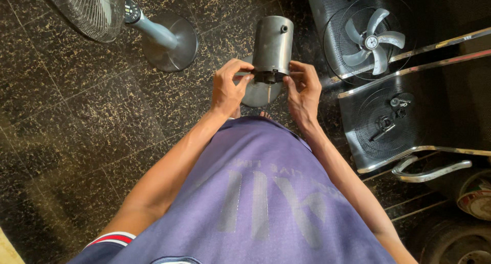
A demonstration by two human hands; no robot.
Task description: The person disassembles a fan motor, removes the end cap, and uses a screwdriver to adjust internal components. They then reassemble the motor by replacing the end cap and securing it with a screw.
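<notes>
1. Two hands of mine are working at the middle of the view, and I am listing things from the left edge across.
2. I am seeing a standing fan (89, 11) with a wire guard lying at the top left, its grey round base (176, 41) resting on the dark speckled floor (66, 116).
3. I am holding my left hand (229, 87) against the near end of a grey metal motor housing (272, 44), with thumb and fingers pinching the black part (268, 76) at its lower end from the left.
4. I am keeping the motor housing upright over a round grey disc (258, 93) just beyond my purple shirt (255, 192), between both hands.
5. I am pressing my right hand (303, 90) to the same black part from the right, its grip closed around it with the fingertips touching the housing.
6. I am seeing a grey fan blade (372, 39) behind a round wire guard (340, 49), lying to the upper right, well apart from my hands.
7. I am seeing a second round guard (373, 136) lying on a dark chair seat (455, 105) with chrome rails, and a few small black parts (386, 125) are sitting on that guard.
</notes>
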